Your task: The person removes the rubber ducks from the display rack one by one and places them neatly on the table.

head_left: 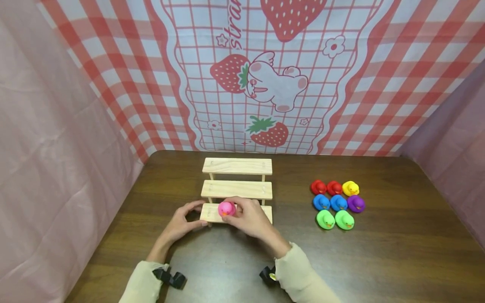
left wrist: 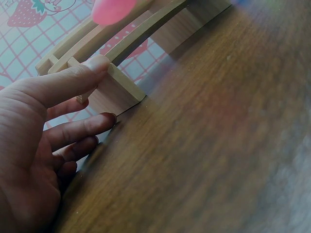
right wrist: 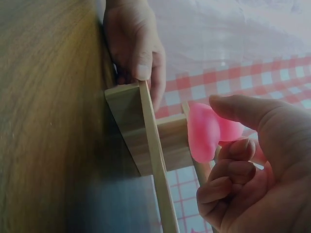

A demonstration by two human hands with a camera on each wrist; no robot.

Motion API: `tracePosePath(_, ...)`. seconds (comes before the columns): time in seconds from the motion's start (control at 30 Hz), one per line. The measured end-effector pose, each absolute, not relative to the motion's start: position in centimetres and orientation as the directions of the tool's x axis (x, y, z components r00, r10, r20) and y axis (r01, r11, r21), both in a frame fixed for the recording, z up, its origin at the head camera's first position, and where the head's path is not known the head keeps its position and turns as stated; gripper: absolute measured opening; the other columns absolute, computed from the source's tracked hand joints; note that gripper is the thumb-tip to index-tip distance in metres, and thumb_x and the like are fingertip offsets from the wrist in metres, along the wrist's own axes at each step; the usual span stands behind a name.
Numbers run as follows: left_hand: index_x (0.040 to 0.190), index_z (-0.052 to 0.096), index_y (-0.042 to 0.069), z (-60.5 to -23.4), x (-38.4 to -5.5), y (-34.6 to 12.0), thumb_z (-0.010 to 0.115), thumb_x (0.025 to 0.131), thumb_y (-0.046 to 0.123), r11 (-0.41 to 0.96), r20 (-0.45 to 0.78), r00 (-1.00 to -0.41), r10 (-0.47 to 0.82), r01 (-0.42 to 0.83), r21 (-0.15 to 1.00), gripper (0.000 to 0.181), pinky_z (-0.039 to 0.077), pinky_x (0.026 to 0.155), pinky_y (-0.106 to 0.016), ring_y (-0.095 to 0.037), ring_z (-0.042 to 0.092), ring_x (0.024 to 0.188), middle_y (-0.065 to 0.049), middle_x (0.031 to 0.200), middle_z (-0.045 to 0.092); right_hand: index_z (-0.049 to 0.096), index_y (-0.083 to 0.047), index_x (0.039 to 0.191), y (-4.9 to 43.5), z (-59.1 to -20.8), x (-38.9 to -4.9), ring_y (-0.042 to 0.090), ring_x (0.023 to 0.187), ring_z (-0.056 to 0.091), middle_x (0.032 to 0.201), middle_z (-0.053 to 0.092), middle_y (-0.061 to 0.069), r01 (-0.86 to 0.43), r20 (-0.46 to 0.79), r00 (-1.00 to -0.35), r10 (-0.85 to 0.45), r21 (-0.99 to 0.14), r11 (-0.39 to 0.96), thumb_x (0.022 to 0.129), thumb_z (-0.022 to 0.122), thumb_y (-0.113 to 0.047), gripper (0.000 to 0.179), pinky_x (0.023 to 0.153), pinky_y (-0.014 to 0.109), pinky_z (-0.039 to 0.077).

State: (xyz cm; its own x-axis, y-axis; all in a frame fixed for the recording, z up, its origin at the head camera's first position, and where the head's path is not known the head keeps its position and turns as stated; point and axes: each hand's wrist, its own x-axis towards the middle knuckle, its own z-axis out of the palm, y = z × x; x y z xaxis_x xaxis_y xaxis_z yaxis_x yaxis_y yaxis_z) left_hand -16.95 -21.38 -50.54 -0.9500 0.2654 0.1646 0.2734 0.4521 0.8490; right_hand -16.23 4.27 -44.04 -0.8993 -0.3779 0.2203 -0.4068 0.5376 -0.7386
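A pink rubber duck [head_left: 226,208] is pinched between the thumb and fingers of my right hand [head_left: 251,216]. It is over the lowest step of a three-tier wooden stand [head_left: 236,189], and the right wrist view shows a gap between the duck [right wrist: 204,132] and that step's board [right wrist: 154,141]. My left hand [head_left: 182,221] holds the left end of the same step. In the left wrist view its thumb [left wrist: 80,77] lies on the board's end, with the other fingers spread along the side panel [left wrist: 114,90].
Right of the stand, small ducks sit in rows: two red ducks [head_left: 326,187] and a yellow duck [head_left: 350,188], two blue ducks [head_left: 338,203] and a purple duck [head_left: 356,204], then two green ducks [head_left: 344,220]. A checked strawberry cloth [head_left: 265,84] hangs behind the brown table [head_left: 398,235].
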Motion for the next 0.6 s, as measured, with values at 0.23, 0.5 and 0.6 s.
tracePosePath(0.23, 0.131, 0.064, 0.005, -50.6, -17.0, -21.4, 0.085, 0.078, 0.014, 0.455, 0.173, -0.948, 0.267, 0.282, 0.845, 0.058, 0.043, 0.104, -0.038, -0.014, 0.059, 0.108, -0.008, 0.103, 0.074, 0.073, -0.014, 0.114, 5.3, -43.7, -16.1, 0.000, 0.054, 0.041, 0.060, 0.052, -0.006, -0.405, 0.219, -0.897, -0.385, -0.756, 0.515, 0.079, 0.083, -0.020, 0.037, 0.051, 0.018, 0.034)
tracePosePath(0.5, 0.131, 0.064, 0.006, -50.5, -17.0, -21.3, 0.086, 0.078, 0.016, 0.464, 0.161, -0.954, 0.252, 0.266, 0.845, 0.058, 0.041, 0.105, -0.043, -0.012, 0.058, 0.108, -0.009, 0.102, 0.075, 0.074, -0.013, 0.111, 6.9, -43.3, -16.1, -0.002, 0.055, 0.041, 0.060, 0.052, -0.006, -0.447, 0.252, -0.870, -0.423, -0.764, 0.465, 0.078, 0.084, -0.017, 0.034, 0.051, 0.017, 0.036)
tracePosePath(0.6, 0.131, 0.064, 0.006, -50.5, -17.0, -21.3, 0.086, 0.078, 0.016, 0.466, 0.158, -0.955, 0.251, 0.262, 0.845, 0.059, 0.041, 0.105, -0.042, -0.012, 0.058, 0.109, -0.009, 0.103, 0.075, 0.074, -0.013, 0.110, 7.5, -43.1, -16.0, -0.003, 0.054, 0.040, 0.059, 0.049, -0.007, -0.450, 0.253, -0.866, -0.431, -0.771, 0.451, 0.079, 0.084, -0.017, 0.033, 0.051, 0.017, 0.035)
